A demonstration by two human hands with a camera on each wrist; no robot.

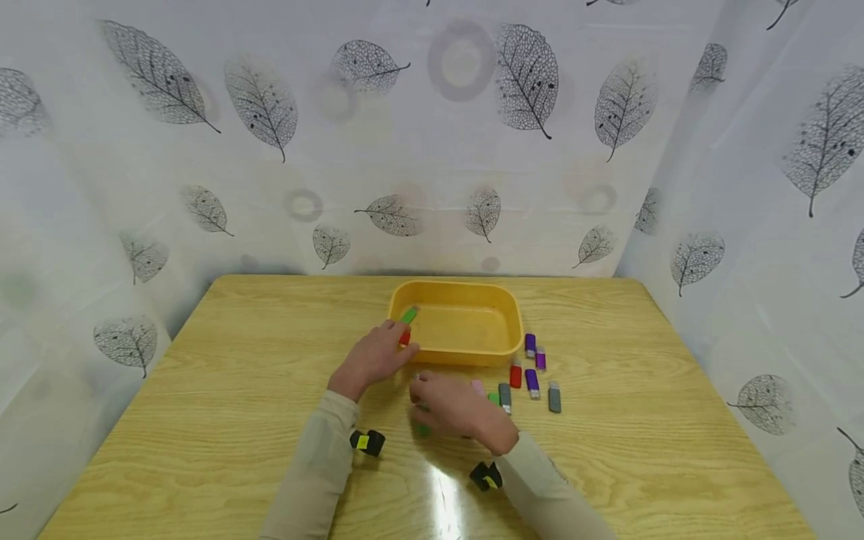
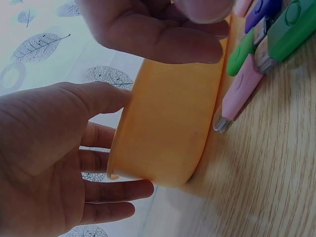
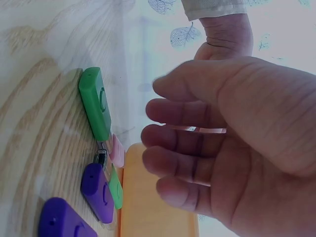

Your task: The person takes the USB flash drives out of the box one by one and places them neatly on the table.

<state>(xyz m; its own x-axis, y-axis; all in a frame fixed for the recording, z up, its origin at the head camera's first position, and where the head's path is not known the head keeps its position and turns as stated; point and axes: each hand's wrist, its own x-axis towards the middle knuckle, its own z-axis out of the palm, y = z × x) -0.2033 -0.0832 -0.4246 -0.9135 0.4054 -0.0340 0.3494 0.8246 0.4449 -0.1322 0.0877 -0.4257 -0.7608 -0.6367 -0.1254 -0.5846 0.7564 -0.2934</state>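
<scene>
My left hand (image 1: 371, 360) is at the front left corner of a yellow plastic tray (image 1: 466, 358), its thumb tip right at the rim and its fingers extended over the edge. Inside the tray, near that hand, lie a green USB stick (image 1: 409, 314) and a red USB stick (image 1: 405, 337). In front of the tray my right hand (image 1: 452, 405) hovers low over the table, fingers loosely bent with nothing visible between them. Close by it are a green USB stick (image 3: 95, 103), a pink one (image 2: 242, 91), a light green one (image 3: 115, 190) and a purple one (image 3: 98, 192).
More USB sticks are scattered right of my right hand: a grey one (image 1: 554, 397), a red one (image 1: 516, 373) and several purple ones (image 1: 532, 382). The wooden table (image 1: 270, 337) ends at a leaf-patterned curtain (image 1: 418, 150) behind and along the sides.
</scene>
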